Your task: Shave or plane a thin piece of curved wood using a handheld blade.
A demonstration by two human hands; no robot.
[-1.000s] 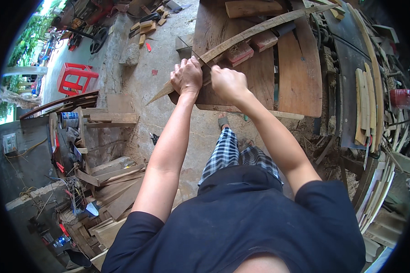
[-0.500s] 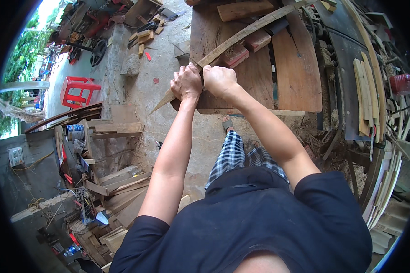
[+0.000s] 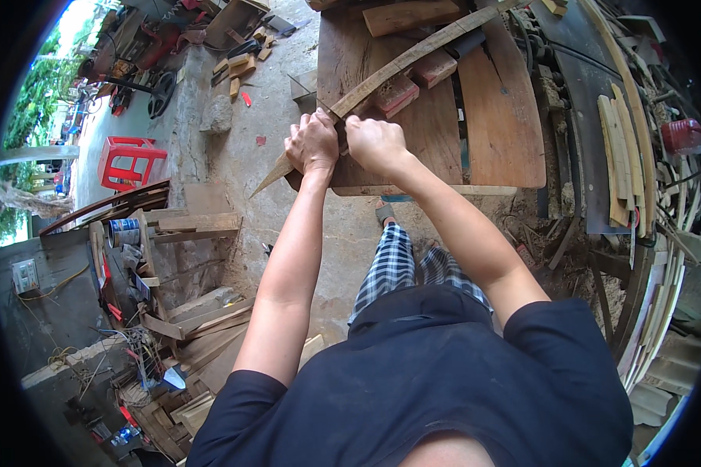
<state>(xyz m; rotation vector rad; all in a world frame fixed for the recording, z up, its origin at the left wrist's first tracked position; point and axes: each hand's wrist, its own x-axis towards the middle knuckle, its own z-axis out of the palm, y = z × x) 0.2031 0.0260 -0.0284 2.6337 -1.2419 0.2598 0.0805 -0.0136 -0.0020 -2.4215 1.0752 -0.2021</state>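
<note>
Well out to the left of the left hand (image 3: pixel 313 142) sits a red plastic stool (image 3: pixel 107 162). Nearer the body on that side is a blue-and-white can (image 3: pixel 125 232). A grey lump (image 3: pixel 216 118) lies ahead and left of the hands, wood offcuts (image 3: pixel 242 65) beyond it. Far to their right are pale strips (image 3: pixel 620 156) and a translucent red container (image 3: pixel 684 136).

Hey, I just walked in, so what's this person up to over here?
A person has both arms stretched toward a wooden table. The left hand is clasped over a long curved wooden strip, near its pointed end, which juts past the table's edge. The right hand is closed just beside it; what its fingers hold is hidden. The rest of the strip runs diagonally over the table, with two reddish blocks close by.
</note>
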